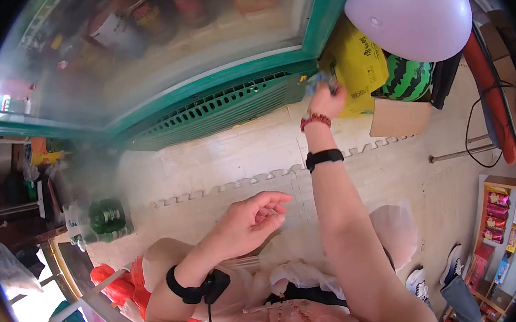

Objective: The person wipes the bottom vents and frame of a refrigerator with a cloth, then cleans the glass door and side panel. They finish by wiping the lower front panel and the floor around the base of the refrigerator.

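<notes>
My right hand (326, 101) reaches forward to the right end of the green vented panel (216, 106), beside a yellow box (357, 66). Its fingers are closed round a small bluish cloth or wipe (317, 82), partly hidden by the hand. Nearer my body, my left hand (257, 220) hangs above the floor, palm turned inward, fingers loosely curled and apart from the thumb, with nothing in it. Above the panel is the glass door (196, 19) of a green-framed cabinet with packaged goods behind it.
A pale purple balloon (414, 12) and a watermelon-patterned ball (407, 78) are at the upper right, above an open cardboard flap (398, 117). Green bottles (107, 217) stand on the left. Shoes (417, 283) and a snack shelf (497, 232) are at the lower right.
</notes>
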Demonstrator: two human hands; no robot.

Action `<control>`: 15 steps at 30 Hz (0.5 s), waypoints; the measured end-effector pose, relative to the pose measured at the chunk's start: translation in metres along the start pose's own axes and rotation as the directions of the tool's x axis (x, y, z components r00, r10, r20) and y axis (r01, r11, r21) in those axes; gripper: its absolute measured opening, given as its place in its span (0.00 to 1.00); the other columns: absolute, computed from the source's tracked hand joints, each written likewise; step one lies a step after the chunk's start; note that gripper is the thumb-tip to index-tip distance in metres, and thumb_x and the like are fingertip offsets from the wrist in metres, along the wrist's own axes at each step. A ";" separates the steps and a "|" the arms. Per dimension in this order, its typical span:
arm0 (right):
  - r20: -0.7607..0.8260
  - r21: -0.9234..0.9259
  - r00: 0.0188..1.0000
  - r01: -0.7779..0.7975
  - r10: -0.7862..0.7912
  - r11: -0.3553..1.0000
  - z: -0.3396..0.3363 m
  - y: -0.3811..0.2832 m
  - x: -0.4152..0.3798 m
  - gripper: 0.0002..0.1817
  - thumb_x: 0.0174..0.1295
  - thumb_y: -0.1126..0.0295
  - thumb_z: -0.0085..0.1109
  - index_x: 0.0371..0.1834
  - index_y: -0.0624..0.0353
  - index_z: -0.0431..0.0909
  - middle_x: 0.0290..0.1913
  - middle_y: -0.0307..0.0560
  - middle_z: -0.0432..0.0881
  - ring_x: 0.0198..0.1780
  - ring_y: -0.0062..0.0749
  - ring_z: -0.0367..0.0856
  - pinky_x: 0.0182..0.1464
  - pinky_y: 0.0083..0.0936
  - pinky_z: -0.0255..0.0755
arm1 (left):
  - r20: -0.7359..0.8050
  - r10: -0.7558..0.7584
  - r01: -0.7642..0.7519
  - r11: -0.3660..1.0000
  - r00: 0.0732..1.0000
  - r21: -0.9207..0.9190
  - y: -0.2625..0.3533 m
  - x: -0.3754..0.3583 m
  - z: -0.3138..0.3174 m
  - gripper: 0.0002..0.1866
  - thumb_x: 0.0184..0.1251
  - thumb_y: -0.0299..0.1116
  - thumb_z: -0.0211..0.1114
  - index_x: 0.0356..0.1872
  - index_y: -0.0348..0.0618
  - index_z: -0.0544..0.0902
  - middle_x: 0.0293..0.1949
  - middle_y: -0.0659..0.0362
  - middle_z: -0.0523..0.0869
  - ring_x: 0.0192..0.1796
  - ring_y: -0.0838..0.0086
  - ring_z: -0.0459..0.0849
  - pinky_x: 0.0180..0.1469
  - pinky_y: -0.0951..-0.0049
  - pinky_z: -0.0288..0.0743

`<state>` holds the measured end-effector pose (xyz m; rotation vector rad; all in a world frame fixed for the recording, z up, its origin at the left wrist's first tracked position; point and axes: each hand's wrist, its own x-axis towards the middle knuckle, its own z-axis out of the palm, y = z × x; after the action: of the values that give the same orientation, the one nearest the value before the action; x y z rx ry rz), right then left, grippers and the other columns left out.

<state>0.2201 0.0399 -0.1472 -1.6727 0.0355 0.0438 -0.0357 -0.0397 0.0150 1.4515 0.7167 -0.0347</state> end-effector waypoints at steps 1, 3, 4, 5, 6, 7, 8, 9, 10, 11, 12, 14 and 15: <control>-0.010 0.001 1.000 0.003 -0.003 1.000 0.003 -0.001 0.003 0.13 0.44 0.71 0.57 0.35 0.65 0.78 0.39 0.56 0.81 0.40 0.43 0.79 0.48 0.32 0.70 | 0.002 0.005 -0.005 1.000 1.000 0.008 -0.005 0.003 -0.001 0.18 0.64 0.30 0.59 0.55 0.46 0.74 0.41 0.59 0.82 0.41 0.77 0.80 0.45 0.76 0.75; 0.183 0.215 0.900 0.356 -0.395 0.909 0.008 -0.004 -0.001 0.12 0.46 0.72 0.55 0.34 0.65 0.79 0.37 0.57 0.82 0.42 0.43 0.80 0.49 0.31 0.70 | 0.015 0.011 -0.011 1.000 1.000 0.020 -0.006 0.005 -0.002 0.18 0.64 0.29 0.59 0.56 0.46 0.74 0.41 0.59 0.82 0.41 0.77 0.80 0.46 0.76 0.75; 0.427 -0.069 0.875 0.282 -0.227 0.957 0.003 0.013 -0.013 0.11 0.45 0.72 0.55 0.33 0.65 0.79 0.37 0.58 0.82 0.42 0.43 0.80 0.50 0.31 0.71 | 0.011 -0.021 0.021 0.999 1.000 0.024 -0.004 0.006 -0.002 0.18 0.64 0.29 0.58 0.56 0.46 0.74 0.41 0.59 0.82 0.41 0.78 0.80 0.46 0.76 0.74; 0.588 -0.355 0.809 0.248 0.009 0.902 -0.005 0.041 -0.026 0.11 0.45 0.72 0.55 0.31 0.65 0.80 0.36 0.58 0.83 0.43 0.43 0.81 0.50 0.31 0.71 | 0.007 -0.047 0.047 0.998 0.999 0.034 -0.001 0.008 -0.003 0.18 0.64 0.29 0.58 0.56 0.46 0.74 0.41 0.59 0.81 0.41 0.78 0.79 0.46 0.76 0.74; 0.469 -0.561 0.858 0.104 0.212 0.822 -0.013 0.072 -0.036 0.10 0.43 0.72 0.55 0.29 0.64 0.80 0.35 0.58 0.83 0.42 0.44 0.82 0.49 0.32 0.72 | 0.019 -0.042 0.041 0.998 0.999 0.047 0.002 0.009 -0.005 0.18 0.64 0.29 0.58 0.56 0.46 0.74 0.41 0.59 0.81 0.41 0.78 0.79 0.46 0.76 0.74; 0.277 -0.462 0.899 -0.184 0.338 0.868 -0.022 0.075 -0.043 0.13 0.42 0.71 0.55 0.32 0.64 0.80 0.34 0.58 0.83 0.41 0.46 0.81 0.48 0.33 0.72 | 0.013 -0.052 0.051 0.999 0.999 0.011 0.005 0.008 -0.006 0.18 0.65 0.29 0.58 0.56 0.45 0.74 0.43 0.61 0.81 0.42 0.80 0.77 0.48 0.78 0.72; 0.272 -0.463 0.898 -0.191 0.344 0.866 -0.016 0.077 -0.038 0.13 0.42 0.71 0.55 0.32 0.64 0.80 0.34 0.58 0.83 0.41 0.46 0.81 0.48 0.33 0.72 | 0.006 -0.072 0.072 0.997 0.997 -0.033 0.005 0.008 -0.007 0.18 0.66 0.28 0.57 0.57 0.44 0.74 0.44 0.62 0.80 0.44 0.83 0.75 0.50 0.80 0.69; 0.131 -0.355 0.949 -0.224 0.286 0.908 -0.016 0.066 -0.035 0.14 0.42 0.71 0.55 0.34 0.64 0.79 0.34 0.57 0.82 0.40 0.46 0.81 0.47 0.33 0.72 | 0.024 -0.095 0.096 0.995 0.995 -0.038 0.001 0.004 -0.005 0.18 0.66 0.28 0.57 0.57 0.44 0.74 0.44 0.62 0.80 0.44 0.83 0.75 0.50 0.80 0.69; -0.030 -0.243 0.972 -0.231 0.231 0.942 -0.015 0.057 -0.030 0.15 0.42 0.72 0.55 0.35 0.64 0.79 0.33 0.57 0.82 0.39 0.46 0.81 0.46 0.34 0.72 | 0.005 -0.102 0.102 0.994 0.995 -0.026 -0.002 0.001 -0.005 0.17 0.66 0.30 0.58 0.57 0.46 0.74 0.43 0.62 0.80 0.43 0.82 0.76 0.48 0.79 0.71; -0.066 -0.147 0.995 -0.086 0.077 0.985 -0.004 0.051 -0.015 0.15 0.42 0.72 0.56 0.36 0.64 0.78 0.32 0.56 0.82 0.36 0.46 0.80 0.44 0.34 0.72 | -0.020 -0.082 0.082 0.997 0.996 -0.006 -0.002 0.005 -0.006 0.17 0.66 0.32 0.58 0.56 0.47 0.74 0.42 0.61 0.80 0.41 0.82 0.77 0.46 0.79 0.72; -0.065 -0.011 0.997 0.041 -0.042 0.999 0.002 0.024 -0.005 0.14 0.43 0.72 0.57 0.36 0.63 0.79 0.33 0.56 0.82 0.36 0.47 0.80 0.44 0.33 0.72 | -0.004 -0.077 0.077 0.997 0.997 -0.002 -0.004 0.008 -0.006 0.17 0.66 0.32 0.58 0.56 0.47 0.74 0.42 0.61 0.80 0.41 0.82 0.77 0.46 0.79 0.72; -0.085 0.126 0.984 0.164 -0.154 0.978 0.014 0.010 -0.012 0.14 0.43 0.73 0.58 0.36 0.63 0.79 0.34 0.57 0.82 0.36 0.47 0.80 0.43 0.33 0.73 | -0.010 -0.079 0.079 0.997 0.997 0.016 -0.009 0.010 -0.006 0.18 0.67 0.33 0.58 0.57 0.47 0.74 0.42 0.62 0.80 0.40 0.82 0.76 0.45 0.79 0.72; 0.148 0.008 0.982 0.120 -0.120 0.993 0.018 0.028 -0.023 0.12 0.44 0.75 0.57 0.35 0.63 0.78 0.33 0.54 0.81 0.36 0.41 0.80 0.44 0.31 0.72 | -0.005 -0.079 0.079 0.997 0.997 0.021 -0.009 0.012 -0.005 0.18 0.67 0.33 0.58 0.57 0.47 0.74 0.42 0.62 0.80 0.40 0.82 0.76 0.45 0.79 0.72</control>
<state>0.1951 0.0546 -0.1755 -1.6657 -0.1776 0.0770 -0.0321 -0.0322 0.0017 1.4430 0.7789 -0.1008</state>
